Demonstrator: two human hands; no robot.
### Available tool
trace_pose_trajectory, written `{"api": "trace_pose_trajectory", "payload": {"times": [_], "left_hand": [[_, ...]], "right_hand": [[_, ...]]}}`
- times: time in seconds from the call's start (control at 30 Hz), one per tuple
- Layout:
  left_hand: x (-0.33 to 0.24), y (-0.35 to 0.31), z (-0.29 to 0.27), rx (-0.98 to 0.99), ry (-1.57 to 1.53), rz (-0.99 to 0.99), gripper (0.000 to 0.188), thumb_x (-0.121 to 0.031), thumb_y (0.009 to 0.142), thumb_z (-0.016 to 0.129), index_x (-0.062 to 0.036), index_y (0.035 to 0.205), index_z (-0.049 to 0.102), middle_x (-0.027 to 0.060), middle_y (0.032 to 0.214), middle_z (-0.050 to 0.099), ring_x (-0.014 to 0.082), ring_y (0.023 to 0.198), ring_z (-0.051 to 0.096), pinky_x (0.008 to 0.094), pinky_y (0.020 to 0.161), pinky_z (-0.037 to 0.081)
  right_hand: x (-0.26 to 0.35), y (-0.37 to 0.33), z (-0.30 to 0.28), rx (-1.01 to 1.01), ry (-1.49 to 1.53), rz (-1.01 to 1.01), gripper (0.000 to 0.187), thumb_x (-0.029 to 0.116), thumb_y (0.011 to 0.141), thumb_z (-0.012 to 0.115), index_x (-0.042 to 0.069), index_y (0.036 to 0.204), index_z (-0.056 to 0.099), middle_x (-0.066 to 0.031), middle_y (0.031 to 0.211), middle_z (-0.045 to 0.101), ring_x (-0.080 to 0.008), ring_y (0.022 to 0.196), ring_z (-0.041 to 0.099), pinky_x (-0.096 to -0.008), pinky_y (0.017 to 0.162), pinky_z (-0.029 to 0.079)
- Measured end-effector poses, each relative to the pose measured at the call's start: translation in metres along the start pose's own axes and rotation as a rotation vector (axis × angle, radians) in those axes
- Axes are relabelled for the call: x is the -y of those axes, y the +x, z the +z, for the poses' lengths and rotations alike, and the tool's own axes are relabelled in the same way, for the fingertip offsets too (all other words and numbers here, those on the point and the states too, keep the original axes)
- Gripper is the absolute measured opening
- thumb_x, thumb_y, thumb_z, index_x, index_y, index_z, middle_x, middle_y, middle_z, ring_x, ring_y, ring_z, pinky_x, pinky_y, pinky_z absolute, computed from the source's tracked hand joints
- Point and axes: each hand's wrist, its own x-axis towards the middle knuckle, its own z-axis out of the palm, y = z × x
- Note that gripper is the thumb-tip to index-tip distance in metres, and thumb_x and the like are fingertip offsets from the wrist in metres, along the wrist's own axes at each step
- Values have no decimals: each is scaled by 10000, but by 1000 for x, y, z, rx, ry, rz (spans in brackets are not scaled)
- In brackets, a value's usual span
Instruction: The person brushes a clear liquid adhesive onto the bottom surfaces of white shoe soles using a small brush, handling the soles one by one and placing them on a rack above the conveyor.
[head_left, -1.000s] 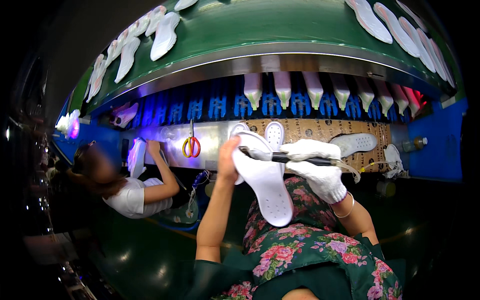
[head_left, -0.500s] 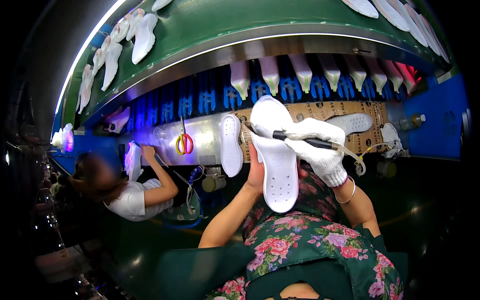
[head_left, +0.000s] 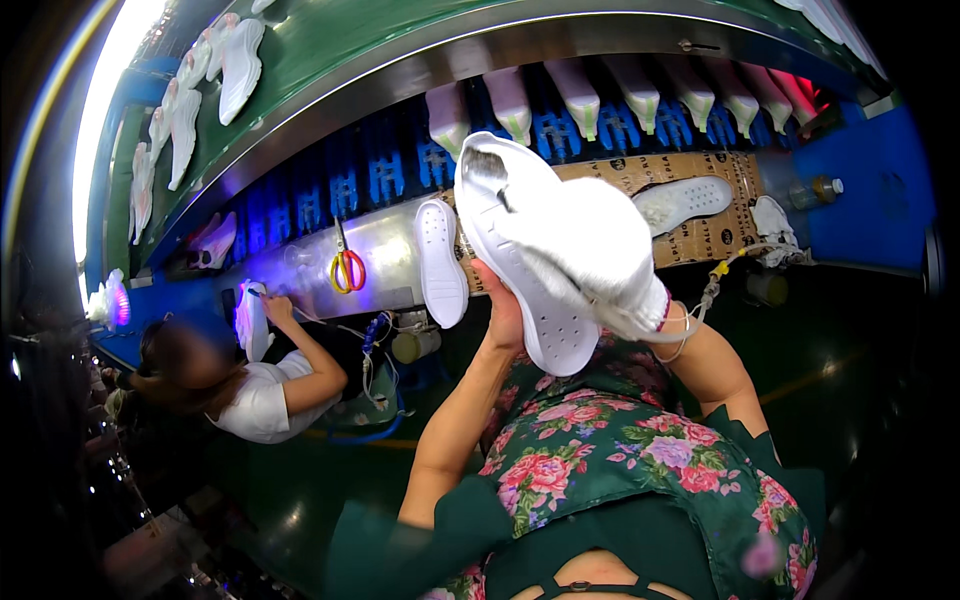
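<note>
A white shoe sole with small holes stands tilted in front of me. My left hand, bare, is closed round its near left side. My right hand wears a white knit glove and is bent over the sole's middle, partly blurred. In its grip is a black pen-like tool, now mostly hidden by the glove; a pale hose runs from it past the wrist. The sole's far end shows a dark greyish inside. A second white sole lies on the metal bench to the left.
Scissors with red and yellow handles lie on the bench. On cardboard rests another sole; a crumpled white glove and a bottle are beyond. Blue racks hold shoe forms. A co-worker works at left.
The sole has turned and shifted up and left, its far end lifting. My right hand has rolled over, covering the tool. The whole view has shifted slightly.
</note>
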Motion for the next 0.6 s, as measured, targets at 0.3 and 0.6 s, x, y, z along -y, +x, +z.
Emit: {"api": "trace_pose_trajectory", "payload": {"times": [0.3, 0.6], "left_hand": [[-1, 19, -21, 545, -493, 186, 992, -847, 901, 153, -145, 1601, 185, 111, 1580, 353, 297, 1417, 406, 467, 1173, 349], [6, 19, -66, -46, -172, 209, 972, -848, 902, 154, -188, 1615, 135, 88, 1623, 275, 295, 1469, 317, 473, 1205, 290]], "right_hand": [[3, 10, -3, -104, 222, 96, 306, 13, 756, 738, 93, 1050, 768, -125, 1066, 748, -274, 921, 721, -378, 810, 558], [5, -3, -3, -39, 297, 44, 260, 124, 762, 783, 130, 1021, 779, -103, 971, 760, -276, 885, 725, -391, 788, 561]]}}
